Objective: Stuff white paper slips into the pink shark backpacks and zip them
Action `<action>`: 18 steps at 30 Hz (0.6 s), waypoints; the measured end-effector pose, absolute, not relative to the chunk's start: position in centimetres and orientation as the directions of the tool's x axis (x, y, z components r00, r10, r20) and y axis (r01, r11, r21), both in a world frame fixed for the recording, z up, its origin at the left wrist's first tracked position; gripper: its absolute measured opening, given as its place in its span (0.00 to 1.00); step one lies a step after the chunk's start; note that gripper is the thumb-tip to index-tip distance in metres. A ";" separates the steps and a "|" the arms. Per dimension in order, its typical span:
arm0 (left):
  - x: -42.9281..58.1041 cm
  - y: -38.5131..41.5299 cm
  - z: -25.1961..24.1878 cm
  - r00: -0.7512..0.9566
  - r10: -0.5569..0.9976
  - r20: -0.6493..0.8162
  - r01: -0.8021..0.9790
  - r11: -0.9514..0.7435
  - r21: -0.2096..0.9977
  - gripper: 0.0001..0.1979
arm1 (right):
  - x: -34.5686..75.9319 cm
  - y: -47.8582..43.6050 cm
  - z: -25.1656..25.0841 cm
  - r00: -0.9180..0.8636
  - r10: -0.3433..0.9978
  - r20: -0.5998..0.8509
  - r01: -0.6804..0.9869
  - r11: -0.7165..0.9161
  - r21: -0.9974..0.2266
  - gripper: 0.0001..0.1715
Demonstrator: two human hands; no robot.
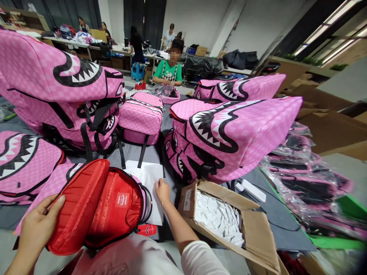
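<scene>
A pink backpack with a red lining lies open in front of me. My left hand grips the edge of its opened red flap at the lower left. My right hand reaches past the bag's right side, its fingers pinched on a sheet of white paper that lies on the grey table. To the right of that hand stands an open cardboard box filled with small white packets.
Stacks of pink shark-mouth backpacks stand left, centre and right. Backpacks in clear plastic bags lie at the right. A person in a green shirt works across the table; others stand at far tables.
</scene>
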State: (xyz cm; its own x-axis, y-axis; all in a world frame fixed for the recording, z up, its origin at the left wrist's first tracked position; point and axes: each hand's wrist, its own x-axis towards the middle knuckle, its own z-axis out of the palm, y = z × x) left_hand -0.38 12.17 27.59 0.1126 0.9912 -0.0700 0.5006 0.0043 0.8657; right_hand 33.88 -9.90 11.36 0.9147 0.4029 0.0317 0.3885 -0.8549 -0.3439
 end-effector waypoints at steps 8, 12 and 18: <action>-0.9 12.5 25.9 0.128 0.992 0.000 0.452 -0.059 0.890 0.30 | 33.8 -8.7 11.3 0.899 0.395 -0.187 0.063 -0.540 -0.839 0.10; -1.0 12.3 25.8 0.105 0.994 0.014 0.459 -0.061 0.886 0.27 | 34.6 -9.0 11.1 0.806 0.481 -0.345 -0.150 -0.398 -0.905 0.14; -0.9 12.4 26.4 0.168 0.986 0.018 0.440 -0.091 0.893 0.26 | 34.5 -11.1 10.2 0.582 0.643 -0.497 -0.353 -0.350 -0.867 0.35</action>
